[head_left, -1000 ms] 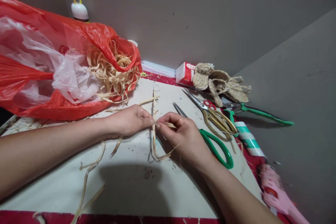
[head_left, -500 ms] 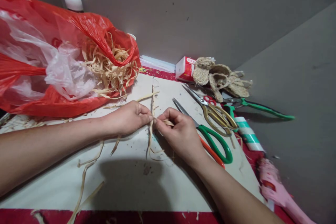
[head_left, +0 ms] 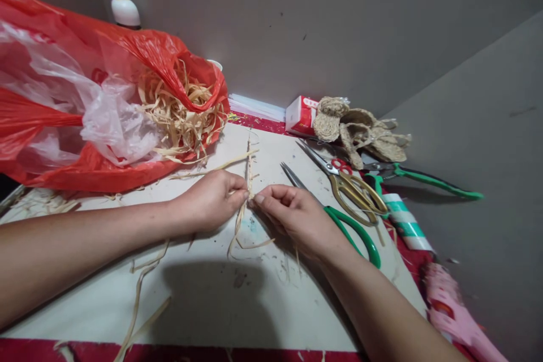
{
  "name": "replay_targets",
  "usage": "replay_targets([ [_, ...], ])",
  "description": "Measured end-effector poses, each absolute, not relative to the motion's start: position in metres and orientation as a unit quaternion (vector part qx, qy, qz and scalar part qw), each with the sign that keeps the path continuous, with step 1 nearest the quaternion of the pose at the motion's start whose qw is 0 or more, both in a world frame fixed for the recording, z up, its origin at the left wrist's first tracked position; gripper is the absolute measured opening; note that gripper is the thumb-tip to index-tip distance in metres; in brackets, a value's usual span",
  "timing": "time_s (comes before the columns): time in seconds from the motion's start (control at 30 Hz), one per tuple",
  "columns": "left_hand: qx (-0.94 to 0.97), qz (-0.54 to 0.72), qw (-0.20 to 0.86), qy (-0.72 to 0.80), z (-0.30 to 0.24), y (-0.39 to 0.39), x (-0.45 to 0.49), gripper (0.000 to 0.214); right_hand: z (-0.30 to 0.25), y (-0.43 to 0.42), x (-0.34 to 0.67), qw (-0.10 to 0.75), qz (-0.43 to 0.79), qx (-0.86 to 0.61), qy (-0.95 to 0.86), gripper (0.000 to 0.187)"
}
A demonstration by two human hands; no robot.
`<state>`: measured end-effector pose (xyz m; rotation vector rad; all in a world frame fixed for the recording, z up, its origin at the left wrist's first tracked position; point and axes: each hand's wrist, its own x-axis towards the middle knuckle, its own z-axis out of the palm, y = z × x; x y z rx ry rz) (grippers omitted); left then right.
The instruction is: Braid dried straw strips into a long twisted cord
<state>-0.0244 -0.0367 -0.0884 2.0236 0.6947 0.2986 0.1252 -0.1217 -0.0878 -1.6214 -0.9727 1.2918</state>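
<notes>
A thin braid of pale dry plant strips [head_left: 250,167] runs upright across the white board, with loose strip ends [head_left: 240,232] trailing below. My left hand [head_left: 218,199] pinches it from the left, thumb against bent fingers. From the right, my right hand [head_left: 292,212] comes right up to the braid, thumb and forefinger pressed together at its edge; the strip between them is mostly hidden. A single loose strip [head_left: 237,159] lies crosswise just behind the left hand. Under my right wrist are green-handled scissors [head_left: 360,237], partly covered.
At the left a red plastic bag [head_left: 106,178] spills dry strips [head_left: 182,107]. Gold-handled scissors [head_left: 356,195], woven straw pieces [head_left: 362,130], a red-and-white box [head_left: 300,115], green-handled pliers [head_left: 436,181], a striped roll [head_left: 407,223] and a pink glue gun [head_left: 452,305] line the right side.
My right hand has flattened and turned over slightly, and the strip that stuck out between its fingers no longer shows. The loose ends below the braid have spread rightward. The whole view has shifted a little.
</notes>
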Motion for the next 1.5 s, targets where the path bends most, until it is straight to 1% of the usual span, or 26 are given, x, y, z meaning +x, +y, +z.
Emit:
replay_targets([
  [0.07, 0.845, 0.124, 0.444, 0.270, -0.088, -0.037, -0.025, 0.022, -0.087, -0.123, 0.124, 0.410, 0.528, -0.637, -0.383, 0.026],
  [0.2, 0.886, 0.135, 0.365, 0.251, -0.089, -0.038, -0.027, 0.020, -0.087, -0.124, 0.117, 0.437, 0.569, -0.619, -0.319, 0.026],
  [0.27, 0.891, 0.139, 0.349, 0.254, -0.090, -0.038, -0.028, 0.021, -0.089, -0.125, 0.114, 0.445, 0.575, -0.612, -0.310, 0.024],
  [0.33, 0.878, 0.132, 0.379, 0.259, -0.090, -0.037, -0.027, 0.021, -0.090, -0.126, 0.111, 0.450, 0.560, -0.618, -0.319, 0.022],
  [0.43, 0.832, 0.101, 0.478, 0.261, -0.089, -0.034, -0.025, 0.023, -0.089, -0.127, 0.105, 0.453, 0.515, -0.642, -0.344, 0.025],
  [0.57, 0.769, 0.061, 0.572, 0.279, -0.088, -0.029, -0.025, 0.024, -0.084, -0.130, 0.096, 0.432, 0.420, -0.699, -0.385, 0.026],
  [0.7, 0.762, 0.021, 0.590, 0.267, -0.087, -0.029, -0.026, 0.026, -0.089, -0.134, 0.093, 0.399, 0.302, -0.719, -0.482, 0.024],
  [0.83, 0.779, 0.031, 0.572, 0.253, -0.087, -0.032, -0.025, 0.027, -0.099, -0.138, 0.095, 0.308, 0.129, -0.726, -0.602, 0.026],
  [1.0, 0.772, 0.052, 0.581, 0.251, -0.088, -0.032, -0.023, 0.030, -0.099, -0.144, 0.090, 0.159, -0.067, -0.708, -0.685, 0.024],
  [1.1, 0.767, 0.051, 0.586, 0.259, -0.091, -0.031, -0.023, 0.029, -0.099, -0.147, 0.086, 0.121, -0.143, -0.674, -0.715, 0.023],
  [1.2, 0.769, 0.053, 0.577, 0.269, -0.093, -0.030, -0.024, 0.028, -0.100, -0.148, 0.082, 0.099, -0.187, -0.644, -0.735, 0.020],
  [1.3, 0.770, 0.059, 0.571, 0.277, -0.095, -0.030, -0.025, 0.029, -0.094, -0.152, 0.076, 0.085, -0.194, -0.635, -0.743, 0.016],
  [1.37, 0.767, 0.064, 0.578, 0.271, -0.095, -0.029, -0.025, 0.028, -0.083, -0.156, 0.073, 0.102, -0.144, -0.614, -0.769, 0.015],
  [1.4, 0.765, 0.064, 0.583, 0.266, -0.095, -0.028, -0.026, 0.027, -0.076, -0.159, 0.073, 0.125, -0.093, -0.595, -0.788, 0.016],
  [1.43, 0.762, 0.060, 0.589, 0.262, -0.094, -0.027, -0.027, 0.027, -0.069, -0.162, 0.075, 0.164, -0.031, -0.571, -0.804, 0.017],
  [1.5, 0.752, 0.046, 0.605, 0.259, -0.092, -0.024, -0.028, 0.026, -0.058, -0.165, 0.085, 0.286, 0.085, -0.562, -0.771, 0.021],
])
